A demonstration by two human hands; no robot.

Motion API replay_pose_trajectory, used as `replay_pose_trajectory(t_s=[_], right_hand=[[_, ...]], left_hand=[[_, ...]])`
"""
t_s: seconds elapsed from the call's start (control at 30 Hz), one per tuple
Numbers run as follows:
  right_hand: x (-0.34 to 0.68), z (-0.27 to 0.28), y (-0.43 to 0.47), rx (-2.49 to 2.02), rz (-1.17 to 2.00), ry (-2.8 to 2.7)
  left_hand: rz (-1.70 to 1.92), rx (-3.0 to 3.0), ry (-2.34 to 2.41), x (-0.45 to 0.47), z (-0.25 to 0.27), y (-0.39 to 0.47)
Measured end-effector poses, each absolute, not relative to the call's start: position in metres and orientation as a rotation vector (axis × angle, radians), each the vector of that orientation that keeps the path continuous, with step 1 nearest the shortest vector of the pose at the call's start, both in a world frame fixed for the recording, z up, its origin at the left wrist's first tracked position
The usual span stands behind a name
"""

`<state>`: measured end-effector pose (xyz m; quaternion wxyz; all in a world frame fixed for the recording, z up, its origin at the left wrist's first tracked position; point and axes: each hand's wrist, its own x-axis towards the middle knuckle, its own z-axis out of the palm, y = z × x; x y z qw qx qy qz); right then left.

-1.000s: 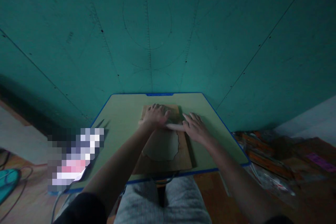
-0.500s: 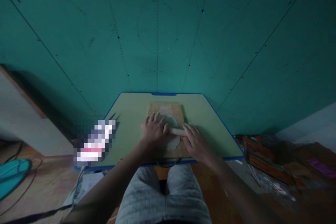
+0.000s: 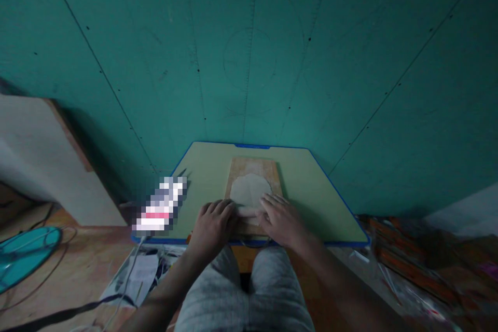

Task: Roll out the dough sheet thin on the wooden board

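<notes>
A pale, flat sheet of dough [image 3: 249,190] with an uneven round edge lies on a wooden board [image 3: 254,166]. Across the dough's near part runs a light-coloured rolling pin [image 3: 246,211]. My left hand [image 3: 215,224] is closed over the pin's left end, and my right hand [image 3: 280,219] over its right end, fingers curled on it. Both ends of the pin are hidden under my hands. Beneath the board is a pale green tabletop [image 3: 206,166] with a blue rim.
A pixelated bright object [image 3: 159,205] lies at the table's left edge, beside a dark pointed thing [image 3: 182,171]. Behind the table rises a green wall [image 3: 249,62]. A white panel [image 3: 50,150] leans at the left. Clutter [image 3: 412,270] covers the floor at the right.
Both hands have drawn the rolling pin nearer to my body, so more of the dough shows beyond it. The whole view has shifted slightly as my head moved.
</notes>
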<state>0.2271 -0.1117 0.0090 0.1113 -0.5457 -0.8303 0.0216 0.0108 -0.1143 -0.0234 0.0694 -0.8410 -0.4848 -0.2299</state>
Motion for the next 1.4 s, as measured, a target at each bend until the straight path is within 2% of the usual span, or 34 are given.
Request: replay_pose_trajectory(t_s=[0.27,0.7,0.97,1.4], right_hand=[[0.205,0.018,-0.086,-1.758,0.164,-2.539],[0.217,0.004,-0.099,-1.585,0.1,-2.492],[0.226,-0.002,-0.107,-1.53,0.074,-2.463],[0.22,0.003,-0.091,-1.501,0.191,-2.489]], left_hand=[[-0.678,-2.495,-1.506,0.014,-0.026,-0.116],[-0.534,-2.567,-1.584,0.014,-0.019,-0.12],[-0.556,-2.652,-1.468,0.02,-0.018,-0.113],[-0.38,-2.958,-1.27,0.04,-0.005,-0.064]])
